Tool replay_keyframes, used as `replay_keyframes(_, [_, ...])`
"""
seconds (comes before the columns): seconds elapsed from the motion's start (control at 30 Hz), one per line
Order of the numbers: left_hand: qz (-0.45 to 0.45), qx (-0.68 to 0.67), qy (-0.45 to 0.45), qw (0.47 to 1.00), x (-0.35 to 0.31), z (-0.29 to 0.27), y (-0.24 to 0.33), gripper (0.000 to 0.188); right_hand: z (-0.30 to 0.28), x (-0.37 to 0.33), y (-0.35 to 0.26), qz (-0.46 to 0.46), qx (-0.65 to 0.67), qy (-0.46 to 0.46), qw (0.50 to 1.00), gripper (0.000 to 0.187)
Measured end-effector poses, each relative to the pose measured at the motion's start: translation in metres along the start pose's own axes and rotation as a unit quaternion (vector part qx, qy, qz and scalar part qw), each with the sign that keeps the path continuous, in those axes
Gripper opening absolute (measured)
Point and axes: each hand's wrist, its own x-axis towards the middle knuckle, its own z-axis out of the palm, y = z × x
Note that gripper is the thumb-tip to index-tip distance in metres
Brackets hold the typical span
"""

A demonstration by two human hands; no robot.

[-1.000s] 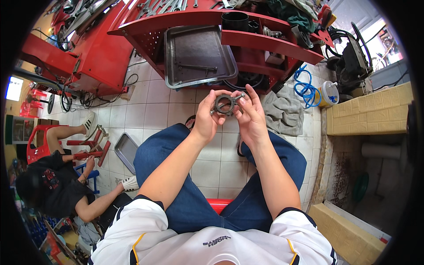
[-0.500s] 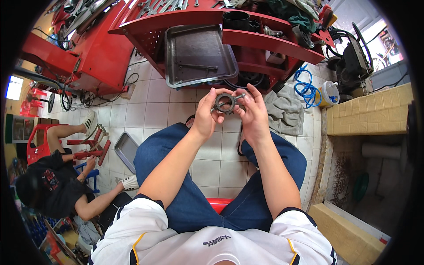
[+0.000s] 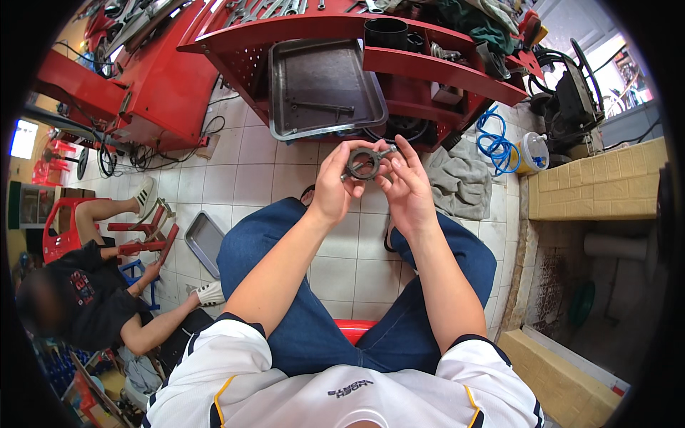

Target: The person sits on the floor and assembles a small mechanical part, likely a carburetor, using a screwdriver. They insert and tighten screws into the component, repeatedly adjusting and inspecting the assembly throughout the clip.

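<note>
White floor tiles (image 3: 334,277) spread beneath us, and ahead of us stands a red tool cart (image 3: 314,27) with wrenches (image 3: 267,10) lying on its top. Below that top we see a shallow metal tray (image 3: 325,75) with a dark T-shaped tool (image 3: 321,110) in it. We hold a dark metal ring (image 3: 351,165) up between our two hands, above the floor and just this side of the tray. Our left hand (image 3: 334,180) is closed around the ring's left side, thumb and fingers against it. Our right hand (image 3: 408,178) is half curled at the other side, its fingertips beside a bolt-like rod (image 3: 388,150) that sticks out from the ring; whether they pinch the rod, we cannot tell. To our right we have a grey cloth (image 3: 458,184) and a coiled blue hose (image 3: 492,146) on the tiles; to our left, a co-worker (image 3: 85,292) in a dark shirt sits near a grey pan (image 3: 205,242).
</note>
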Motion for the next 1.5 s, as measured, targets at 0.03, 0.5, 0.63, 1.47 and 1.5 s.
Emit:
replay_keyframes(0.03, [-0.008, 0.001, -0.011, 1.000, -0.001, -0.001, -0.001, 0.048, 0.003, 0.000, -0.001, -0.005, 0.009, -0.003, 1.000, 0.059])
replay_keyframes(0.5, [-0.038, -0.003, -0.020, 0.999, -0.002, 0.004, -0.011, 0.053, -0.007, 0.004, -0.001, -0.012, -0.020, 0.012, 1.000, 0.054])
replay_keyframes(0.63, [-0.017, -0.001, -0.012, 1.000, 0.001, 0.003, -0.001, 0.056, 0.000, 0.001, -0.012, 0.024, 0.098, -0.030, 0.994, 0.061])
replay_keyframes(1.47, [-0.016, 0.147, -0.018, 0.989, 0.001, -0.010, 0.014, 0.069, -0.010, 0.005, -0.027, -0.144, -0.530, -0.092, 0.830, 0.022])
replay_keyframes(1.5, [-0.021, 0.144, -0.017, 0.989, 0.001, -0.011, 0.014, 0.070, -0.012, 0.005, -0.028, -0.149, -0.570, -0.095, 0.802, 0.021])
